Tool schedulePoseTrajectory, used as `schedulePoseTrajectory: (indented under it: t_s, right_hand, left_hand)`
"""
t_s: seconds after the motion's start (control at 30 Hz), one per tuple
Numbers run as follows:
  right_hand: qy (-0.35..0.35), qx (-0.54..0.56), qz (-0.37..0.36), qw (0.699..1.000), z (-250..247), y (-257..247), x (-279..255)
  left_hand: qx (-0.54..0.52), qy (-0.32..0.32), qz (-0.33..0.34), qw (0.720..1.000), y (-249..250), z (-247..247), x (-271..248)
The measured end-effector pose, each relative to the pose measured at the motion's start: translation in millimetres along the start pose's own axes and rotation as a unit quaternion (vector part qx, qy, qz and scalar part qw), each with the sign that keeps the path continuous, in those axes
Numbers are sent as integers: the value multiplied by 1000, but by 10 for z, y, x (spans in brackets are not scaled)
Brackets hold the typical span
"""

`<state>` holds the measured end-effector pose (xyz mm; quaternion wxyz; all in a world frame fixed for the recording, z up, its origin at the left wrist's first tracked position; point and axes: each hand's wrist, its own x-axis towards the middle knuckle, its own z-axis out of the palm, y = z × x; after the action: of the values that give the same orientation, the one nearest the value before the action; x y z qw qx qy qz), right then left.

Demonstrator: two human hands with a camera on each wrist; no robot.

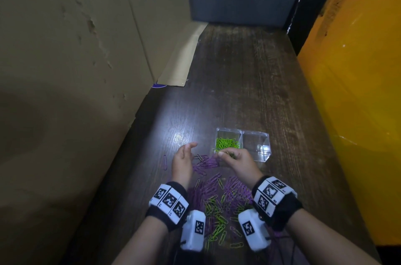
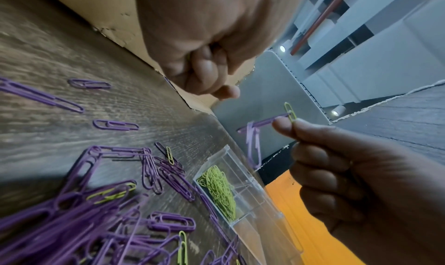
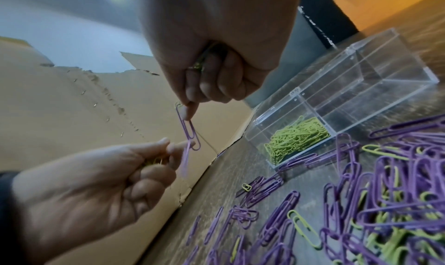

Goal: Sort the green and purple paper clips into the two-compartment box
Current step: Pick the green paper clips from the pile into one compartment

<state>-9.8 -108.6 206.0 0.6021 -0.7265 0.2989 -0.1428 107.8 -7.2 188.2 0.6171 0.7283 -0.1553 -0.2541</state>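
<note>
Right hand: the right hand [image 1: 238,161] is raised above the table just in front of the box, thumb and forefinger pinching a green clip [image 2: 289,110]; a purple clip [image 3: 187,125] hangs hooked from that green one, and more green clips sit bunched in the curled palm
Left hand: the left hand [image 1: 182,161] is just left of the right one, fingers loosely bent with their tips at the dangling purple clip; a few green clips show inside its palm in the right wrist view; whether it actually grips the purple clip I cannot tell
Box: the clear box [image 1: 244,144] stands on the table beyond the hands, its two compartments side by side
Left compartment: holds a heap of sorted green clips [image 1: 227,142]
Right compartment: only clear walls and floor visible
Loose pile: a mixed pile of clips [image 1: 223,201], purple and green tangled together, lies on the table between the wrists, mostly purple
Near cluster: a smaller purple bunch [image 1: 205,163] lies between the hands, touching the box's front left corner
Stray: a single purple clip [image 1: 165,162] lies alone left of the left hand
Table: dark wood table [image 1: 249,82], with cardboard [image 1: 76,47] standing along its left edge and a yellow panel [image 1: 358,91] along the right
</note>
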Motion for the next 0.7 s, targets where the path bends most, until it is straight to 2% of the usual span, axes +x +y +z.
schedulePoseTrajectory:
  t_s: [0.1,0.2,0.27,0.37,0.47,0.7]
  right_hand:
    - [-16,49,14,999,-31,-45,-11]
    - [-23,105,36,994,-59,-42,-12]
    - [-20,123,39,991,-76,-55,-17]
    - [-33,142,33,989,-105,-86,-45]
    - [-42,130,22,990,-95,-51,-44]
    - [-21,79,-13,997,-108,52,-45]
  left_hand:
    - [21,-106,15,994,68,-24,-34]
    - [55,-249,-4,967,103,6,-70]
    - [52,-278,-25,959,155,25,-95]
    - [23,-284,-58,957,181,39,-124]
    - [30,-280,-46,958,158,51,-125]
    - [40,-197,-6,980,43,88,-100]
